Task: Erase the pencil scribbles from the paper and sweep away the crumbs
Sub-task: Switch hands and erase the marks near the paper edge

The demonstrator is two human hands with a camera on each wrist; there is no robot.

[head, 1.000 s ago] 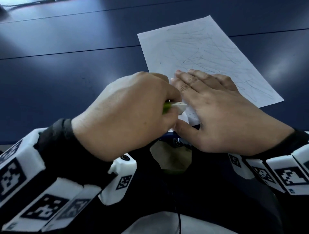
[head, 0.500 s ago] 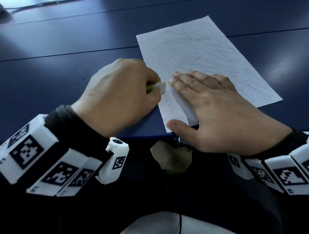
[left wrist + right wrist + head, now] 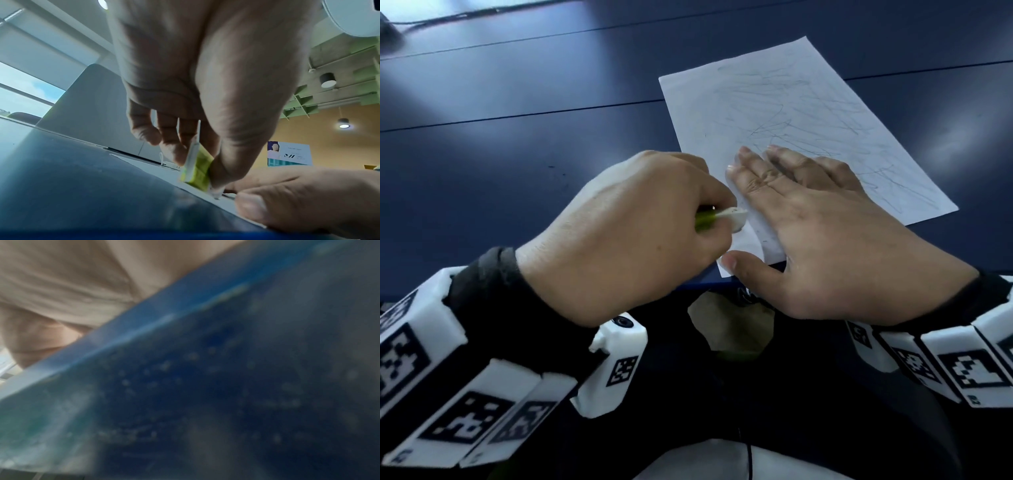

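A white sheet of paper (image 3: 791,113) covered in pencil scribbles lies on the dark blue table (image 3: 517,154). My left hand (image 3: 640,233) pinches a white eraser in a green sleeve (image 3: 726,217), its tip down on the paper's near left part; the left wrist view shows the eraser (image 3: 197,170) held between thumb and fingers, touching the paper (image 3: 144,164). My right hand (image 3: 822,236) lies flat with straight fingers on the sheet's near end, thumb (image 3: 743,265) at its corner. The right wrist view is blurred, showing only palm and the table edge (image 3: 164,308).
The table's front edge (image 3: 698,286) runs just under both wrists, with my lap below it. A dark cable (image 3: 465,13) lies at the far left. Small specks dot the table surface (image 3: 185,378) in the right wrist view. A grey partition (image 3: 92,105) stands beyond the table.
My left hand rubbed the eraser away along the paper's left side, then came back toward me to the near part. The right hand stayed pressing the sheet.
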